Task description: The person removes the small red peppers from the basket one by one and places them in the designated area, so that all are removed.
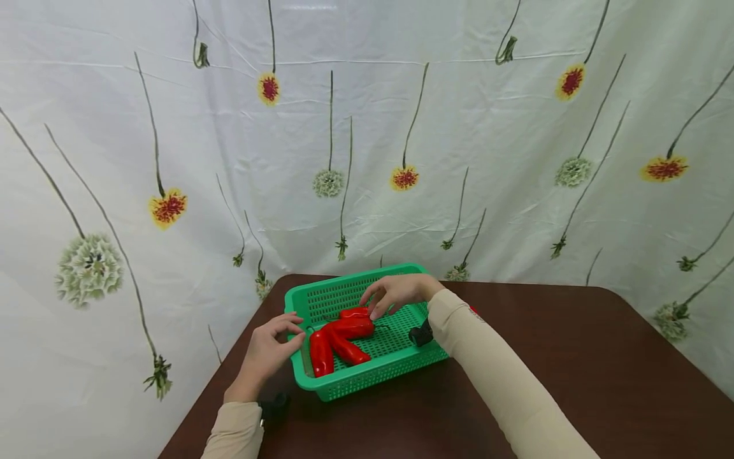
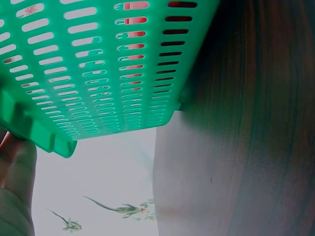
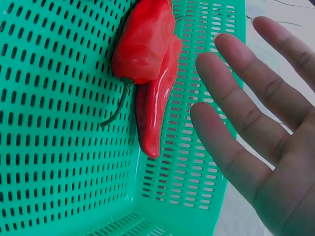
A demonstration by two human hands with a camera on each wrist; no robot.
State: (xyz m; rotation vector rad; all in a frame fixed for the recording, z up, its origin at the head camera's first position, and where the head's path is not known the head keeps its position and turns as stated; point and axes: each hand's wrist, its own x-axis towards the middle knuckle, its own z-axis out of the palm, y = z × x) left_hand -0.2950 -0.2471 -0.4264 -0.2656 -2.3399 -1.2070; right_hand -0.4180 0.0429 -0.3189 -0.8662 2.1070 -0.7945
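Observation:
Several red peppers (image 1: 351,328) with thin stems lie bunched toward the left of a green slotted plastic basket (image 1: 378,371). Over them is my right hand (image 1: 395,294), its fingers reaching down and holding nothing. From the right wrist, the same right hand (image 3: 266,118) shows loosely spread fingers, apart from two overlapping peppers (image 3: 142,44). My left hand (image 1: 269,350) is at the basket's left rim, thumb and fingers apart. In the left wrist view its fingers (image 2: 22,169) meet the rim, which hides their tips.
The basket stands on a dark brown table (image 1: 550,357), near its back left edge. A white curtain (image 1: 367,223) printed with flowers hangs behind. A small red patch (image 1: 474,310) shows beyond my right sleeve. Dark camera mounts (image 1: 421,333) sit at the wrists.

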